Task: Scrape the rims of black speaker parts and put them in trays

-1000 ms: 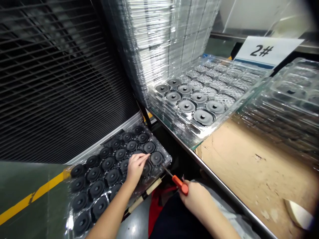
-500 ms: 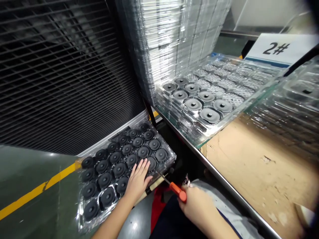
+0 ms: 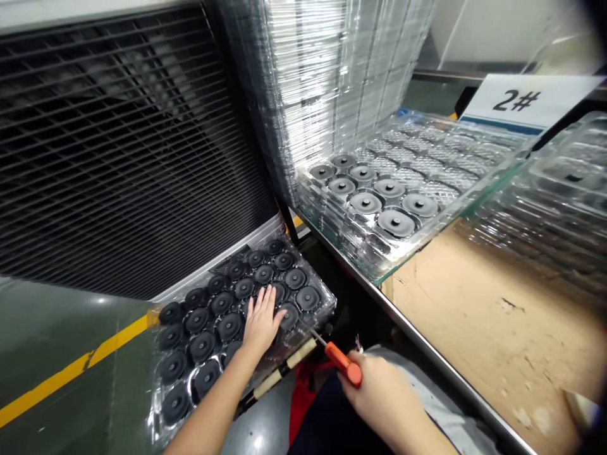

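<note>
A clear plastic tray (image 3: 328,304) filled with rows of black round discs (image 3: 229,326) lies low, in front of me to the left. My left hand (image 3: 262,319) rests on the discs near the tray's right side, fingers stretched out and apart. In my right hand (image 3: 377,385) is an orange-handled screwdriver (image 3: 342,361), gripped by its handle. Its thin metal shaft points up and left toward the tray's near edge. The tip is too small to make out, so I cannot tell whether it touches the tray.
A tall stack of clear trays (image 3: 322,69) rises on the glass-topped table at right. Beside it a tray (image 3: 467,183) holds several grey discs. A "2#" sign (image 3: 516,101), more trays (image 3: 564,183) and a cardboard sheet (image 3: 474,309) are there. A black slatted panel (image 3: 128,158) stands left.
My left hand has slid farther up over the discs. My right hand and the screwdriver have shifted slightly right and down. The view has tilted a little.
</note>
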The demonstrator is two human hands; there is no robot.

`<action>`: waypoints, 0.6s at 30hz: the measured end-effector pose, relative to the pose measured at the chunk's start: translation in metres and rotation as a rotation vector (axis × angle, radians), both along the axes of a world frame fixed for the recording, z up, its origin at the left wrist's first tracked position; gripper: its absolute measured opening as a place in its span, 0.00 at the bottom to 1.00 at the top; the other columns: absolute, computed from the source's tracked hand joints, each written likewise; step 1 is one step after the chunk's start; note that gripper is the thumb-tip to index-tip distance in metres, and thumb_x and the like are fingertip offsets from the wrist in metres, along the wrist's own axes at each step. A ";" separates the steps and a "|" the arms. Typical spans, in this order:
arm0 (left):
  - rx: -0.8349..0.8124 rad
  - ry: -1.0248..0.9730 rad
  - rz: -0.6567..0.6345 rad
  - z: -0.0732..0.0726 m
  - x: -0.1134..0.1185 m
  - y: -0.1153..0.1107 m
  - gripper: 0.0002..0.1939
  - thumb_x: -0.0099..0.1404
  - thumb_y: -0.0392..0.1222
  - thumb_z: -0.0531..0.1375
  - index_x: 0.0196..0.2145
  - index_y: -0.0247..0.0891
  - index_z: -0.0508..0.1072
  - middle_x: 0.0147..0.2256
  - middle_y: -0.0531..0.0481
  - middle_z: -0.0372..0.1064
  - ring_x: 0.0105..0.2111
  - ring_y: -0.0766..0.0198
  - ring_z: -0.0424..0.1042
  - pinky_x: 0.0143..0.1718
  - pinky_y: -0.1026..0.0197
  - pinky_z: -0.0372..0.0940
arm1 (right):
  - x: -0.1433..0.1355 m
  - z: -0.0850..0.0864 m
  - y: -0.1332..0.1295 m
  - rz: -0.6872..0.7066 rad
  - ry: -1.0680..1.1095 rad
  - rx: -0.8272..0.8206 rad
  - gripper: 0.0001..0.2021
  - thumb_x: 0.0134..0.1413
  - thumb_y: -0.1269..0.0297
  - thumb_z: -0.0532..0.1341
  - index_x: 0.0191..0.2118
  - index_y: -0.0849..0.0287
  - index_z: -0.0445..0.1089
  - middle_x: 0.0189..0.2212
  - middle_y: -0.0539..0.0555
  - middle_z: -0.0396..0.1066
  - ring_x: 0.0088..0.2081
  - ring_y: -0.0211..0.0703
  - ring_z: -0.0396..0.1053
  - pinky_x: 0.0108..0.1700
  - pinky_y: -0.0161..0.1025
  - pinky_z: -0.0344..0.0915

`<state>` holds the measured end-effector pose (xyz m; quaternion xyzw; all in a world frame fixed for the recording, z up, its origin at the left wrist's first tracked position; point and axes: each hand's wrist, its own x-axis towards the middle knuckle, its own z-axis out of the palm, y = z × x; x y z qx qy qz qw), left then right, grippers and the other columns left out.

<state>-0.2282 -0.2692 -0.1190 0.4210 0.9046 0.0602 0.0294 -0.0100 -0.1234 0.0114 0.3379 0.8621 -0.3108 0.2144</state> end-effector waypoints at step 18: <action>0.005 -0.020 -0.042 0.002 -0.001 -0.005 0.28 0.66 0.49 0.45 0.60 0.37 0.46 0.60 0.40 0.46 0.61 0.52 0.43 0.58 0.41 0.42 | 0.003 -0.008 0.002 -0.025 0.024 -0.010 0.09 0.51 0.62 0.53 0.35 0.52 0.69 0.29 0.53 0.72 0.32 0.50 0.71 0.29 0.37 0.55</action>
